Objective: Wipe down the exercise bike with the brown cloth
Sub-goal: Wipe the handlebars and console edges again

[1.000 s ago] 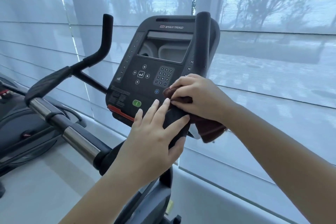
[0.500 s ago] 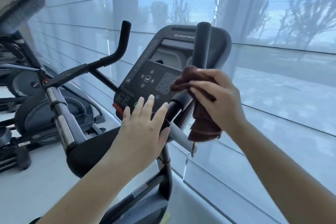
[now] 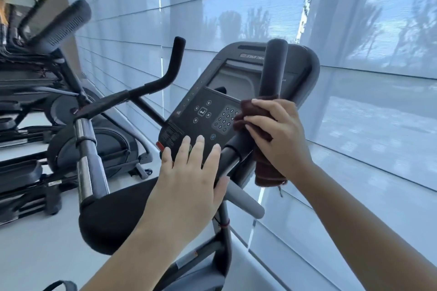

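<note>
The exercise bike stands in front of me, its dark console (image 3: 208,116) with keypad and screen tilted toward me. My right hand (image 3: 281,134) grips the brown cloth (image 3: 254,113), wrapped round the upright right handlebar (image 3: 273,71) at its lower bend; a loose end of cloth hangs below my wrist. My left hand (image 3: 189,184) lies flat with fingers spread on the lower handlebar section, fingertips at the console's bottom edge. The left handlebar (image 3: 172,71) rises free of both hands.
Other gym machines (image 3: 47,106) crowd the left side on a pale floor. A chrome and black bar (image 3: 85,160) of the bike runs down at left. Large windows with sheer blinds (image 3: 366,101) stand close behind the bike.
My right hand has slid the cloth up the right handlebar from near the console's base to the bend. My view swung left and back, showing more machines. My left hand stayed put.
</note>
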`<control>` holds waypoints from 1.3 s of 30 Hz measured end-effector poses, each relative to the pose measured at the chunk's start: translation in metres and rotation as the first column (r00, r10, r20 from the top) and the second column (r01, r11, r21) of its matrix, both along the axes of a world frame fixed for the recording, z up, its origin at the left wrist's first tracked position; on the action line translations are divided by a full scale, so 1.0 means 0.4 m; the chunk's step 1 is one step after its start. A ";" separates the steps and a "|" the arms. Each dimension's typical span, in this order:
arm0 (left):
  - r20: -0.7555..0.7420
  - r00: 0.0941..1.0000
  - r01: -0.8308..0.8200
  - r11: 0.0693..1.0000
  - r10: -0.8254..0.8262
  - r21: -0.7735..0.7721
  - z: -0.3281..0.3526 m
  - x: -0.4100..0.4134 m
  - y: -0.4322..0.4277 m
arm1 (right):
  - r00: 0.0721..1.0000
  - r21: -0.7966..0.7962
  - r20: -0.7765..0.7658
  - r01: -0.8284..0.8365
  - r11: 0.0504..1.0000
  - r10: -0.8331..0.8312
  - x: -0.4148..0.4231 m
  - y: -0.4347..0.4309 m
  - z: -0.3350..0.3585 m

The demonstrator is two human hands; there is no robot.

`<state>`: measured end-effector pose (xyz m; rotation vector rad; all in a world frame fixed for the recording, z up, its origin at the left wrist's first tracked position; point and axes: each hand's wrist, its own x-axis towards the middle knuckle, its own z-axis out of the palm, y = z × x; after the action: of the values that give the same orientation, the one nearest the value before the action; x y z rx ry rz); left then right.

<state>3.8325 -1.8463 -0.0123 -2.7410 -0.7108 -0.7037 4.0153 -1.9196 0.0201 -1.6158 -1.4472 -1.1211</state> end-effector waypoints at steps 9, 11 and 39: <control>-0.064 0.998 -0.015 0.999 0.013 -0.036 -0.004 -0.010 0.009 | 0.994 -0.259 0.004 -0.103 0.960 0.107 -0.022 -0.012 0.025; -0.075 0.997 -0.018 1.000 0.017 -0.021 -0.012 -0.011 0.016 | 0.999 -0.248 0.028 -0.037 0.968 0.045 -0.011 -0.005 0.048; 0.103 0.990 0.099 0.995 -0.101 0.020 0.040 0.010 0.004 | 0.965 0.097 -0.248 -0.064 0.993 0.086 -0.067 -0.057 0.041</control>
<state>3.8364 -1.8446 0.0037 -2.7588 -0.5896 -0.8748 3.9884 -1.9422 0.0366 -1.5648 -1.2645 -0.8884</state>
